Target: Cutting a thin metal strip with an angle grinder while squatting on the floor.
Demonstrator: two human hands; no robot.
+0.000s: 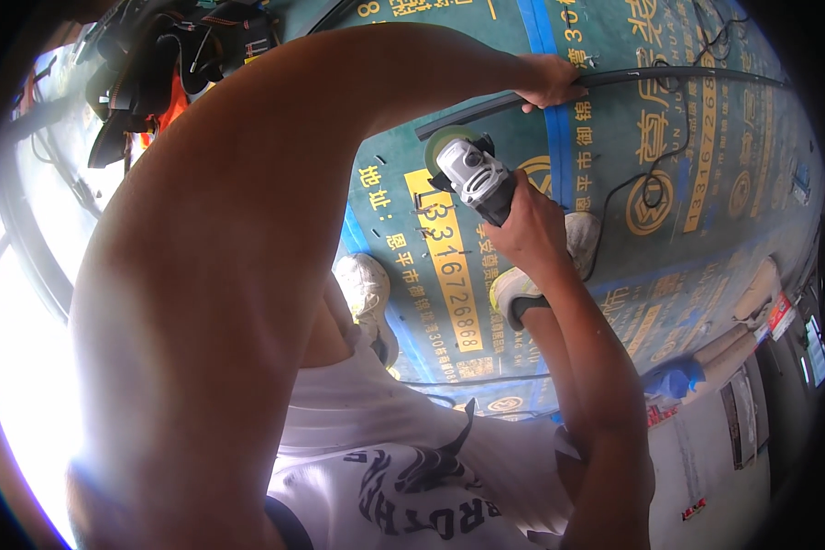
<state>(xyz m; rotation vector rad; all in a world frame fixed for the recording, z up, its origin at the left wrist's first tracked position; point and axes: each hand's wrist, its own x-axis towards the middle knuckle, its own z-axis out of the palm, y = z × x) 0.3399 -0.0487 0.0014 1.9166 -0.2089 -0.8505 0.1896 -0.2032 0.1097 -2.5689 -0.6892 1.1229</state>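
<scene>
My left hand (548, 81), at the top centre, is closed on a long, narrow black strip (669, 72), whose near end angles down to the left. Below it, my right hand (532, 225) grips a silver-and-black angle grinder (475, 174). The grinder’s pale greenish disc (445, 139) is beside that end of the strip; I cannot tell whether they touch. Beneath both lies green protective floor sheeting (394, 275) with yellow print and blue tape. A few small dark bits are scattered on it near the grinder.
Black straps and bags with orange parts (165, 82) lie upper left. A black cord (628, 183) loops across the sheeting at right. My shoes (362, 298) are below and beside the grinder. Flat boards and a blue item (678, 380) lie at lower right.
</scene>
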